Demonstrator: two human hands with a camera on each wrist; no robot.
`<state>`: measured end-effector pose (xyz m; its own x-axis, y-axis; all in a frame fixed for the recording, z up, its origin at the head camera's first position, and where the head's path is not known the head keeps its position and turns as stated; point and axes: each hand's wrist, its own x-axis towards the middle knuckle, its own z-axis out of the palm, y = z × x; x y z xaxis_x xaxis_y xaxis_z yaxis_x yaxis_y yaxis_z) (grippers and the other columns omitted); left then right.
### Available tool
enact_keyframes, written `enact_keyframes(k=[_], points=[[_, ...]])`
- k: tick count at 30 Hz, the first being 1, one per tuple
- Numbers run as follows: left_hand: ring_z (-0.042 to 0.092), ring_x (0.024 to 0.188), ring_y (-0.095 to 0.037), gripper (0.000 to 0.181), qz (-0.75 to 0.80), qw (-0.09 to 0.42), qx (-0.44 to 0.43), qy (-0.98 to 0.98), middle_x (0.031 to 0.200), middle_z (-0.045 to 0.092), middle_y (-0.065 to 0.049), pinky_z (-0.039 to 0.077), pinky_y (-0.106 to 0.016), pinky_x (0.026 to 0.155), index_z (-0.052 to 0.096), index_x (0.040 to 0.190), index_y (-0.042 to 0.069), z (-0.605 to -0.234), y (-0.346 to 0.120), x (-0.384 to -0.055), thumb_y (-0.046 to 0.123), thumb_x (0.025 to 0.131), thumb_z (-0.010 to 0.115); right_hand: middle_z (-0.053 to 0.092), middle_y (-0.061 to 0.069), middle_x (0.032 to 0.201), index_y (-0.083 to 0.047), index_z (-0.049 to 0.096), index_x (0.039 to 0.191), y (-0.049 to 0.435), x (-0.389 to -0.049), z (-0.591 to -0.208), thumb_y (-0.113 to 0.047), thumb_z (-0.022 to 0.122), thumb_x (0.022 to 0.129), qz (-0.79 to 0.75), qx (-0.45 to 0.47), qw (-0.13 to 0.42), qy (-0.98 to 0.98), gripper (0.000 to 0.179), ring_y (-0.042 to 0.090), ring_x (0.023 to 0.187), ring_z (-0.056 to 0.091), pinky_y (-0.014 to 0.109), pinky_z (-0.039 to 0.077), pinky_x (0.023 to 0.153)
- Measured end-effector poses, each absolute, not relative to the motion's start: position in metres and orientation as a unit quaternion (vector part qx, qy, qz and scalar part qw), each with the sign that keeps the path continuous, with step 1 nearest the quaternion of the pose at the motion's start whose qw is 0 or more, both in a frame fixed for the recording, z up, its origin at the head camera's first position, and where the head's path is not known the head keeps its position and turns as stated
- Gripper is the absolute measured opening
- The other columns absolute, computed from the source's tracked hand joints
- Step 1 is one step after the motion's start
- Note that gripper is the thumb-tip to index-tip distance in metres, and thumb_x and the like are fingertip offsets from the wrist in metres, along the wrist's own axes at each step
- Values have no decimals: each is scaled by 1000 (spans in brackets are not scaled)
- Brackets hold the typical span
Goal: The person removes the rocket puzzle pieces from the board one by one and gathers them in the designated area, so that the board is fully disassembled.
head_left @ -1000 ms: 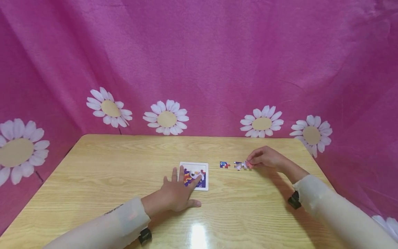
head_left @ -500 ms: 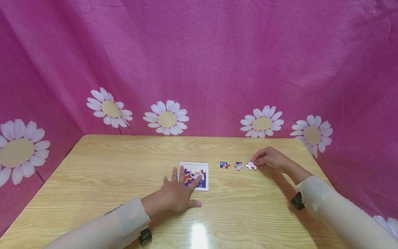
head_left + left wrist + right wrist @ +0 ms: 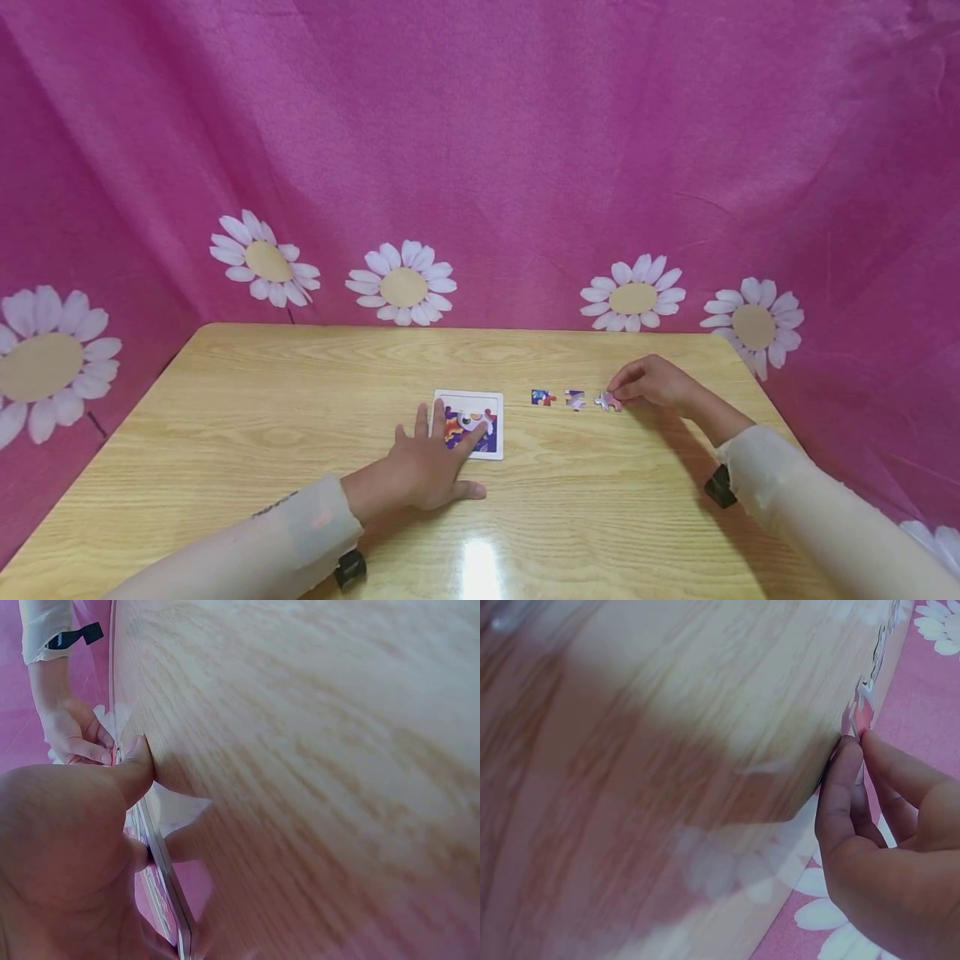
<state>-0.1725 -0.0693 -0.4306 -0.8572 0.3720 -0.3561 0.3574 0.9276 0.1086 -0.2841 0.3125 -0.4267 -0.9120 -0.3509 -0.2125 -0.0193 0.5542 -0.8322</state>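
Observation:
My left hand (image 3: pixel 429 467) lies with spread fingers over a white-framed puzzle tray (image 3: pixel 491 400), fingertips on its picture of purple, orange and white. In the left wrist view the tray's edge (image 3: pixel 176 896) runs just past the fingers. At the right, my right hand (image 3: pixel 654 383) pinches a pink and white jigsaw piece (image 3: pixel 606 402) by its right side, between thumb and fingertips. The right wrist view shows this pinch close over the table, with the piece (image 3: pixel 865 712) seen nearly edge-on.
Two more jigsaw pieces lie in a row left of the pinched one: a purple and grey piece (image 3: pixel 574 400) and a blue and red piece (image 3: pixel 542 397). The wooden table (image 3: pixel 315 375) meets a pink cloth (image 3: pixel 487 167) with daisies at its back edge.
My right hand has drawn the pink and white piece rightward, away from the purple and grey piece it overlapped, then tilted it slightly. My left hand has stayed put.

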Motion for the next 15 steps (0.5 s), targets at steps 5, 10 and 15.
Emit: enact_keyframes(k=[5, 10, 15], points=[[8, 153, -57, 90, 20, 190, 187, 964, 169, 2, -31, 24, -77, 112, 16, 165, 43, -430, -69, -172, 80, 89, 49, 76, 16, 95, 18, 69, 107, 310, -284, -427, 5, 67, 95, -454, -102, 179, 867, 18, 13, 82, 67, 29, 61, 76], [8, 153, -57, 90, 23, 188, 188, 964, 169, 3, -32, 24, -77, 112, 17, 165, 43, -430, -69, -172, 80, 89, 49, 75, 14, 94, 16, 71, 105, 308, -283, -425, 5, 68, 94, -436, -92, 171, 879, 16, 13, 81, 64, 29, 61, 76], [8, 153, -56, 91, 25, 188, 188, 964, 169, 3, -31, 24, -77, 112, 17, 165, 43, -430, -69, -172, 80, 88, 50, 75, 16, 96, 15, 71, 105, 306, -283, -424, 5, 68, 94, -425, -88, 168, 885, 15, 15, 82, 66, 34, 62, 80]])
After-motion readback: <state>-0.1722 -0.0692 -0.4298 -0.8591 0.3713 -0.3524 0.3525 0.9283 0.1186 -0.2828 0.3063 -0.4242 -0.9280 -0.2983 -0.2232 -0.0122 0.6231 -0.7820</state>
